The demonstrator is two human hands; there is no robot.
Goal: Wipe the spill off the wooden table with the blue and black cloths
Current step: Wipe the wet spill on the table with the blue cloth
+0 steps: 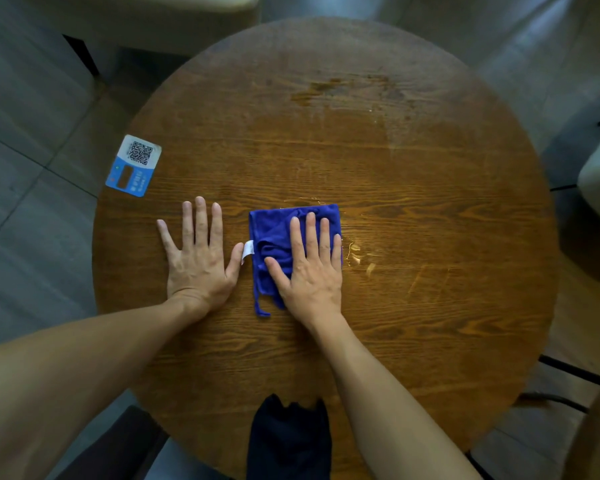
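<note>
Cloth is doing the work here: the blue cloth (274, 237), folded into a rough square, is lying near the middle of the round wooden table (430, 323), and the right hand (310, 268) is pressing flat on its right half, fingers laid close together and thumb angled out across the folds. The left hand (196, 258) is resting palm-down on bare wood just beside it, fingers spread, its thumb tip near the cloth's white tag (247, 250) (whether it is touching the tag is hard to tell). The black cloth (288, 438) is hanging over the near edge of the table, untouched by either hand.

Wet streaks are glinting just right of the blue cloth (355, 252), and a larger smeared patch (347, 90) is sitting well apart toward the far edge, so the wiping is looking only partly done.

Both cloths are looking light, soft and limp; the blue one is already wrinkling under the palm and trailing a loose strip at its near corner. It is probably going to bunch if pushed from one edge, so a flat palm over its centre seems the better hold, with pinching a corner suited only to lifting it.
</note>
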